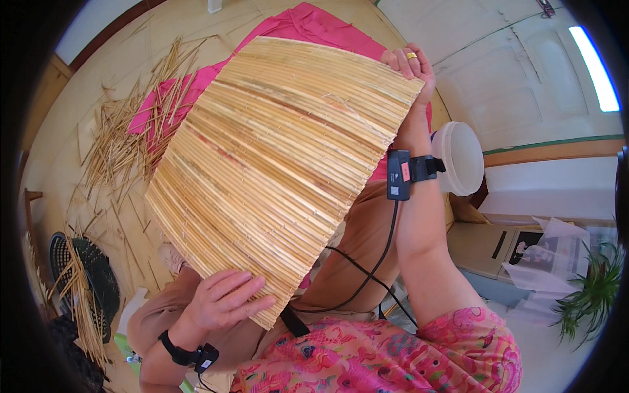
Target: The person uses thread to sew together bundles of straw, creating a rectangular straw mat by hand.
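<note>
A mat of pale yellow stalks [262, 150], bound side by side with thread, is held up at a tilt over my lap. At its upper right corner my right hand [414, 69] is closed round the edge, a gold-coloured ring on one finger. My left hand [229, 300] grips the near lower edge, fingers laid over the top face and thumb hidden. A loose pale thread [347, 108] lies on the mat near the right side. Both wrists wear black straps with small devices, and a black cable [386, 255] hangs from the right one.
Loose stalks [131, 131] are strewn on the tiled floor at left, partly over a pink cloth [308, 23]. A dark green basket [92, 281] with stalks stands at lower left. At right are a white bucket [462, 159], a cabinet [478, 252] and a plant [593, 288].
</note>
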A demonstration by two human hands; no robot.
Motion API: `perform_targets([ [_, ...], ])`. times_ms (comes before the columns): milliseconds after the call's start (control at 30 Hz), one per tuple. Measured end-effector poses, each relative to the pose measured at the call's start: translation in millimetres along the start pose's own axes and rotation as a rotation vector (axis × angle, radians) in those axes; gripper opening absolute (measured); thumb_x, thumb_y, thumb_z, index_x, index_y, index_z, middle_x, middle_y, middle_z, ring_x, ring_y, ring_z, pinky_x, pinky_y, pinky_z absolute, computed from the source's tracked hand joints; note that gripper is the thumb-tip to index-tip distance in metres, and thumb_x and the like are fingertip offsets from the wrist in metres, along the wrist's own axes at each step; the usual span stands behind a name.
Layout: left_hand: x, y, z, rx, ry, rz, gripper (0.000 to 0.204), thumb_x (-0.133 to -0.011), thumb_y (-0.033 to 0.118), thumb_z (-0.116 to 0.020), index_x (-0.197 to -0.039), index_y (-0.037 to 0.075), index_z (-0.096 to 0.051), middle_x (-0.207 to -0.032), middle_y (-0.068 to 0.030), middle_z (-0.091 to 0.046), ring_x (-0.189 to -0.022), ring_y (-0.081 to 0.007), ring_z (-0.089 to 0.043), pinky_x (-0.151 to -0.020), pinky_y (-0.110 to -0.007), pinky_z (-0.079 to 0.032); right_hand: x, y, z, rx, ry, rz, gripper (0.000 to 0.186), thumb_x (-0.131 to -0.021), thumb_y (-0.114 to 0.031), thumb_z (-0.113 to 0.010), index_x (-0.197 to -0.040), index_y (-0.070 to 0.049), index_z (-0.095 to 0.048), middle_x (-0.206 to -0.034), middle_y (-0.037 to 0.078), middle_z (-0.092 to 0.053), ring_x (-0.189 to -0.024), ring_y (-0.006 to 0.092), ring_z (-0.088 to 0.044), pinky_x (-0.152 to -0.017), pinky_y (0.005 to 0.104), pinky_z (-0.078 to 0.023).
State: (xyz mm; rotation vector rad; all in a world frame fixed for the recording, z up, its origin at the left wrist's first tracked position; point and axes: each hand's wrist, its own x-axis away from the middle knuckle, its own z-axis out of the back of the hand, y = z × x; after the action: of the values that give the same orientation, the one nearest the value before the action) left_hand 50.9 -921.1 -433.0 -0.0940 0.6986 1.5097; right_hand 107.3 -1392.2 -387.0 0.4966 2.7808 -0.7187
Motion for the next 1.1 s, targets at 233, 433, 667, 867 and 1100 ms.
perform_targets([
  [233,-5,-4,3,-0.012,-0.006,-0.022,0.038,-0.082,0.013,-0.059,-0.117,0.027,-0.065,-0.125,0.0014,-0.058,-0.111,-0.0179,-0.052,-0.092,-0.031,-0.05,7,-7,7,0.081,0.096,0.048,0.04,-0.095,-0.017,-0.037,-0.054,-0.017,-0.033,-0.047,-0.001,-0.032,-0.056,0.0139,-0.034,-0.06,0.0289,-0.033],
  [433,0,-3,-6,-0.046,-0.005,-0.01,0.038,-0.079,0.012,-0.059,-0.113,0.028,-0.066,-0.123,-0.0019,-0.055,-0.11,-0.02,-0.051,-0.093,-0.034,-0.049,0,-2,4,0.048,0.002,0.081,0.04,-0.094,-0.021,-0.041,-0.055,-0.014,-0.045,-0.049,-0.003,-0.036,-0.049,0.0128,-0.035,-0.056,0.0301,-0.032],
  [667,13,-15,-19,0.008,-0.152,0.07,0.05,-0.072,0.008,-0.065,-0.119,0.023,-0.058,-0.13,-0.0113,-0.046,-0.114,-0.0317,-0.049,-0.092,-0.041,-0.048,0,18,-4,0.132,0.176,0.161,0.026,-0.094,-0.019,-0.042,-0.081,-0.008,-0.061,-0.05,-0.004,-0.035,-0.044,0.0141,-0.036,-0.05,0.0299,-0.032],
  [867,2,-29,6,0.249,-0.527,0.436,0.077,-0.061,0.008,-0.072,-0.134,0.019,-0.049,-0.138,-0.0171,-0.041,-0.122,-0.0387,-0.044,-0.102,-0.046,-0.039,11,67,-19,0.291,0.439,0.117,0.018,-0.092,-0.016,-0.045,-0.078,-0.008,-0.054,-0.049,-0.003,-0.032,-0.042,0.0156,-0.035,-0.049,0.0311,-0.032],
  [1100,-42,-66,-3,0.425,0.009,0.56,0.041,-0.082,0.003,-0.061,-0.123,0.007,-0.056,-0.125,-0.0166,-0.053,-0.117,-0.0323,-0.049,-0.097,-0.039,-0.042,10,131,-13,0.239,0.424,-0.118,0.013,-0.089,-0.015,-0.049,-0.079,-0.007,-0.049,-0.049,-0.002,-0.028,-0.041,0.0158,-0.033,-0.049,0.0314,-0.032],
])
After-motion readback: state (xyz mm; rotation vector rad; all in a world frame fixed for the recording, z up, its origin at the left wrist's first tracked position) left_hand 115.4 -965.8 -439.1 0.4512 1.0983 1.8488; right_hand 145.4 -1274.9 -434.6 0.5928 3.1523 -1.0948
